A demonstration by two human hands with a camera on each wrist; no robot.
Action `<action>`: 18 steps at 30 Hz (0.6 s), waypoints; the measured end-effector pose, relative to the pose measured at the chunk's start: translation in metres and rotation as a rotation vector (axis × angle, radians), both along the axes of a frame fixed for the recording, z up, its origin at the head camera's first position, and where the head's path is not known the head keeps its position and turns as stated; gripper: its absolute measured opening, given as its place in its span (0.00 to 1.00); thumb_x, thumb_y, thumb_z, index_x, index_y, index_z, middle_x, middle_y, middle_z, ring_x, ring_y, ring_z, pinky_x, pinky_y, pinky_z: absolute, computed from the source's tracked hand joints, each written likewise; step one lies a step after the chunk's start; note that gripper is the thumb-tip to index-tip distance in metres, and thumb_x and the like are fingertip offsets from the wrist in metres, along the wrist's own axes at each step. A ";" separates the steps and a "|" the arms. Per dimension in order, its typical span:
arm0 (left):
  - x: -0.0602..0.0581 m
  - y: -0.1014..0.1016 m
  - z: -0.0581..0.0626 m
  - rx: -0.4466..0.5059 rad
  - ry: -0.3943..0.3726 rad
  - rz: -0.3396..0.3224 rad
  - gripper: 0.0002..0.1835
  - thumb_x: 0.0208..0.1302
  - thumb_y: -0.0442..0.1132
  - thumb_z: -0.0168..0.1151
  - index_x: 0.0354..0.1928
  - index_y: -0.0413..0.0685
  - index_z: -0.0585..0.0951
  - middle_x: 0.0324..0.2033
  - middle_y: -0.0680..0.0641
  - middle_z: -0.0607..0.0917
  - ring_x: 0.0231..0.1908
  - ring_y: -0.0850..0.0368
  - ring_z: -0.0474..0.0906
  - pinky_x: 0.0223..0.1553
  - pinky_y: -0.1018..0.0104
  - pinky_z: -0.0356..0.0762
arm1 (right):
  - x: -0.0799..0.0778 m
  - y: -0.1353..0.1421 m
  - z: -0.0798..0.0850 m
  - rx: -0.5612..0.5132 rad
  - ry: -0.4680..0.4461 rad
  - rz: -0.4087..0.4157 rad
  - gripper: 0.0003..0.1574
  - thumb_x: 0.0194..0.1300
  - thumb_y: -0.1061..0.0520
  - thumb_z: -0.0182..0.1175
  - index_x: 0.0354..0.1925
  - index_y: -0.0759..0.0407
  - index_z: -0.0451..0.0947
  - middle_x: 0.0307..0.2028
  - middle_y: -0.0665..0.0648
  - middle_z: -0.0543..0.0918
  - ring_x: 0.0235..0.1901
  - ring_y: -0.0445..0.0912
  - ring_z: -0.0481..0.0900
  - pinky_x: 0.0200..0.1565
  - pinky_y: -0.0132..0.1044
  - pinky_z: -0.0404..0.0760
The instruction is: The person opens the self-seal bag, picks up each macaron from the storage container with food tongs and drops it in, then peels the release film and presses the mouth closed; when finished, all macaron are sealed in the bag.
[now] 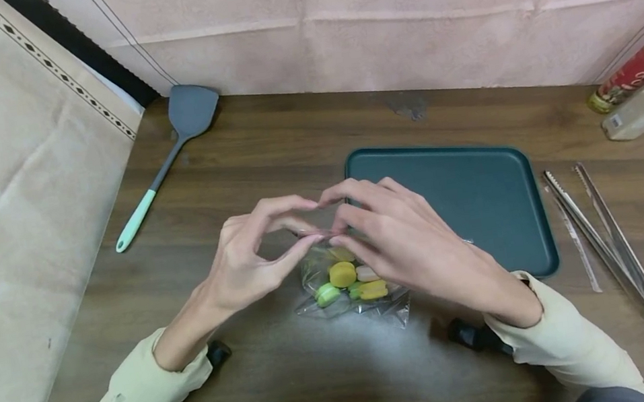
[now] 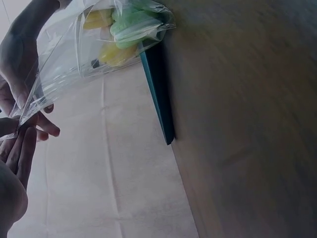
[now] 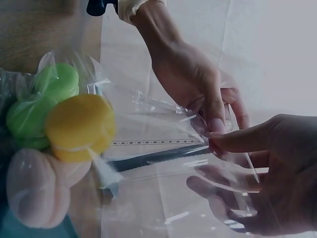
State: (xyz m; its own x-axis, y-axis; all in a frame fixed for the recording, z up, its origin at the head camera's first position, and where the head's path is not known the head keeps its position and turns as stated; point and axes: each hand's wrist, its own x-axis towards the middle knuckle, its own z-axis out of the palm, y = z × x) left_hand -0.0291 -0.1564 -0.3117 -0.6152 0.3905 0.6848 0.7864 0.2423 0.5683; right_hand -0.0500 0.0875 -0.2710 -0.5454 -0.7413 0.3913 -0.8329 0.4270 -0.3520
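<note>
A clear plastic bag [image 1: 313, 271] hangs below both hands, its top edge between their fingertips. Inside lie several macarons: yellow [image 3: 81, 126], green [image 3: 58, 82] and pale pink [image 3: 34, 186]. My left hand [image 1: 249, 251] pinches the bag's mouth between thumb and fingers. The right hand [image 1: 396, 232] pinches the same edge right beside it, thumb tips nearly meeting in the right wrist view. In the left wrist view the bag's lower end [image 2: 168, 17] overlaps the tray's edge.
A dark green tray [image 1: 457, 203] lies right of the bag. Metal tongs [image 1: 616, 250] and a thin clear strip [image 1: 579, 248] lie farther right. At the back right are an oil bottle [image 1: 637, 71] and a black-capped jar [image 1: 640, 111]; a grey spatula [image 1: 190, 109] lies back left.
</note>
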 end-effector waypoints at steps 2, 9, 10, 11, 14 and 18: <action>0.000 0.000 0.001 0.001 -0.012 0.001 0.21 0.67 0.26 0.75 0.57 0.29 0.78 0.32 0.44 0.94 0.35 0.54 0.94 0.41 0.70 0.83 | 0.000 0.003 0.001 -0.002 -0.005 0.009 0.05 0.71 0.60 0.76 0.37 0.58 0.88 0.58 0.57 0.87 0.37 0.46 0.83 0.54 0.51 0.83; 0.000 -0.001 0.001 0.024 -0.060 -0.006 0.27 0.57 0.21 0.78 0.57 0.30 0.78 0.33 0.46 0.94 0.34 0.55 0.94 0.41 0.73 0.80 | -0.002 0.021 0.003 0.023 -0.034 0.004 0.04 0.70 0.62 0.76 0.37 0.57 0.89 0.58 0.55 0.86 0.40 0.48 0.81 0.49 0.49 0.82; 0.000 -0.001 0.001 0.028 -0.064 -0.005 0.27 0.57 0.21 0.78 0.57 0.30 0.78 0.33 0.46 0.94 0.34 0.55 0.94 0.42 0.74 0.79 | -0.002 0.023 0.003 0.027 -0.038 0.003 0.04 0.70 0.62 0.76 0.37 0.56 0.89 0.58 0.54 0.86 0.41 0.49 0.81 0.48 0.48 0.81; 0.000 -0.001 0.002 0.030 -0.069 -0.003 0.26 0.58 0.21 0.78 0.57 0.30 0.78 0.33 0.46 0.94 0.34 0.55 0.94 0.44 0.74 0.80 | -0.002 0.026 0.004 0.034 -0.041 0.000 0.04 0.70 0.63 0.76 0.38 0.56 0.89 0.58 0.54 0.86 0.41 0.49 0.81 0.46 0.47 0.81; 0.000 -0.001 0.002 0.037 -0.082 0.003 0.26 0.57 0.21 0.79 0.57 0.30 0.79 0.33 0.46 0.94 0.34 0.54 0.94 0.52 0.74 0.82 | -0.002 0.034 0.004 0.051 -0.039 -0.006 0.03 0.69 0.63 0.76 0.38 0.56 0.90 0.58 0.53 0.85 0.41 0.48 0.81 0.44 0.46 0.80; 0.001 0.000 0.002 0.045 -0.098 0.011 0.28 0.54 0.19 0.79 0.56 0.29 0.79 0.33 0.46 0.94 0.35 0.56 0.93 0.57 0.74 0.81 | -0.004 0.045 0.002 0.060 -0.020 0.003 0.05 0.67 0.64 0.77 0.40 0.58 0.90 0.57 0.54 0.84 0.41 0.46 0.84 0.42 0.45 0.81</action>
